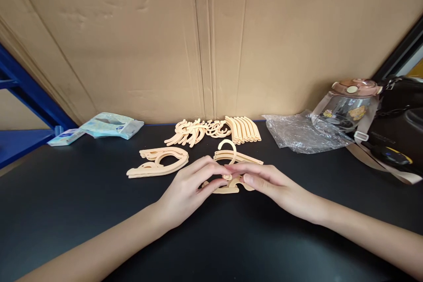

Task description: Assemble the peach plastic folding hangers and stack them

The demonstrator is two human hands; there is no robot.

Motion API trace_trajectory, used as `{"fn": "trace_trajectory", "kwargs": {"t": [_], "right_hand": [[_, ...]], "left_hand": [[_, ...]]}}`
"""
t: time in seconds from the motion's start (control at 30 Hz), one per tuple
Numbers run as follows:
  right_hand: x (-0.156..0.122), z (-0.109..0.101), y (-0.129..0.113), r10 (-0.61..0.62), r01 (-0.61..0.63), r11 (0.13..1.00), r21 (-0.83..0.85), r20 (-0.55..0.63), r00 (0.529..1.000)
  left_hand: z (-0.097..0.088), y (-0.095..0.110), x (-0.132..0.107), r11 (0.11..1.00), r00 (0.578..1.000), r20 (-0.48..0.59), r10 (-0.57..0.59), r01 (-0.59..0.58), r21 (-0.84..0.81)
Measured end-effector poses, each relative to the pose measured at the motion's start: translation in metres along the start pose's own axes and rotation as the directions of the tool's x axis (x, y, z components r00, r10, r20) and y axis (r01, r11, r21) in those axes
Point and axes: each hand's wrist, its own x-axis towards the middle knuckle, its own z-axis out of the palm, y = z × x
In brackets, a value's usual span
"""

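At the table's middle, my left hand (188,187) pinches a small beige end of a plastic folding hanger (226,191) between thumb and fingertips. My right hand (274,180) meets it from the other side, thumb and fingers closed around the same hanger, so part of it is hidden. Just behind my fingertips a round hook (227,143) curves up, with a straight hanger arm (247,158) beside it. To the left lie folded beige hangers (172,167), stacked flat.
At the back sit a pile of curved hanger arms (190,132), several loose hooks (218,128) and a row of arms (244,130). Left are tissue packs (112,125). A clear plastic bag (307,136), strapped bottle (350,108) and black bag (399,119) stand right. Cardboard (148,44) walls the back.
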Motion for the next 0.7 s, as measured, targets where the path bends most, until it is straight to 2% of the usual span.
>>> {"fn": "trace_trajectory", "kwargs": {"t": [0.1,0.2,0.3,0.37,0.47,0.7], "right_hand": [[0.003,-0.003,0.001,0.022,-0.013,0.997,0.082,-0.100,0.995],[0.004,-0.007,0.004,0.073,-0.050,0.993,0.108,-0.220,0.973],[0.004,-0.010,0.006,0.094,-0.069,0.992,0.101,-0.274,0.957],[0.004,-0.011,0.007,0.097,-0.062,0.991,0.122,-0.298,0.950],[0.004,-0.011,0.008,0.091,-0.046,0.988,0.145,-0.326,0.941],[0.004,-0.011,0.010,0.096,-0.046,0.987,0.152,-0.343,0.934]], "left_hand": [[-0.003,-0.006,0.003,0.998,0.997,-0.061,-0.057,0.059,0.023],[-0.009,-0.015,0.006,0.968,0.986,-0.115,-0.123,0.145,0.204],[-0.012,-0.024,0.007,0.864,0.990,-0.052,-0.131,0.140,0.484],[-0.011,-0.027,0.009,0.810,0.989,-0.004,-0.148,0.124,0.573],[-0.006,-0.027,0.011,0.803,0.985,0.037,-0.169,0.116,0.585],[0.000,-0.021,0.016,0.841,0.978,0.056,-0.203,0.145,0.521]]}}
